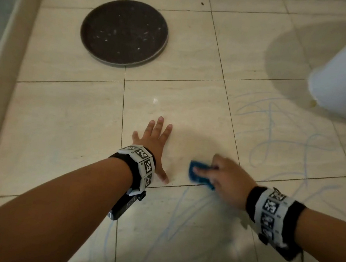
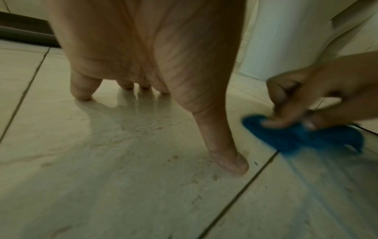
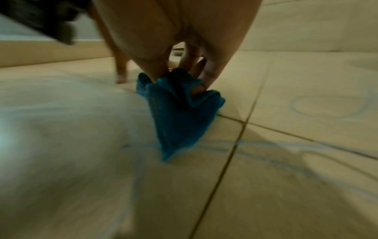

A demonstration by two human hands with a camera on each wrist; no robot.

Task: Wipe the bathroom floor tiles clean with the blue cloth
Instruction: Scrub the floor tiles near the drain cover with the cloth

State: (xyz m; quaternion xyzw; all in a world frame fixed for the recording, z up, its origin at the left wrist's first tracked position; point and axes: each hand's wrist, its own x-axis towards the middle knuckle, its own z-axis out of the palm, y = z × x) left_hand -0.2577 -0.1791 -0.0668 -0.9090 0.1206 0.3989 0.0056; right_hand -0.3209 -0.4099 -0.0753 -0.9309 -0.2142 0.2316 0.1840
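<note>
- Blue cloth point(image 1: 199, 174): bunched into a small wad on the floor tiles point(image 1: 62, 133), lying on a grout line near the floor's near edge, just right of the left hand. In the head view its long axis runs from upper left to lower right. In the right wrist view point(image 3: 180, 116) it tapers to a corner that points toward the camera and trails flat on the tile.
- Right hand point(image 1: 224, 178): grip narrow, fingers and thumb curled round the upper folds of the cloth and pressing it to the floor; motion-blurred in all views.
- Left hand point(image 1: 156, 142): grip wide, fingers spread and straight, holding nothing; fingertips point(image 2: 81, 95) and thumb touch the tile, the palm raised above it.
- Floor tiles: pale beige, square, with dark grout lines. Light-blue scribbled marks point(image 1: 283, 141) cover the tiles right of and nearer than the cloth; the tile under the left hand shows faint brownish specks.
- Round dark tray point(image 1: 124, 33): flat on the floor toward the far left corner, well apart from both hands.
- White fixture base point(image 1: 345, 84): at the floor's right edge; cut off by the picture's border.
- Wrist bands point(image 1: 141, 163): black, with white coded marker blocks, one on each wrist.
</note>
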